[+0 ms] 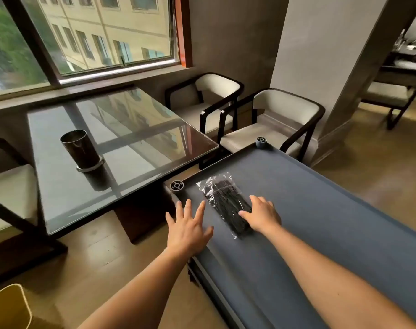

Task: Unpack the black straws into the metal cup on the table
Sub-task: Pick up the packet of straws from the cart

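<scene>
A clear plastic pack of black straws (224, 203) lies flat on the blue cart top (309, 210). My right hand (261, 216) rests against the pack's right side, its thumb on the plastic and fingers curled over the edge, not closed around it. Just left of the pack, my left hand (187, 225) hovers with fingers spread, holding nothing. The dark metal cup (80, 149) stands upright and apart on the glass-topped table (136, 143), far left of both hands.
Two white-cushioned armchairs (273, 122) stand behind the cart and table. Another chair (10, 188) sits at the table's left. Round corner posts (177, 186) stick up from the cart's edge. A yellow bin (7, 307) is at the bottom left, a pillar at the right.
</scene>
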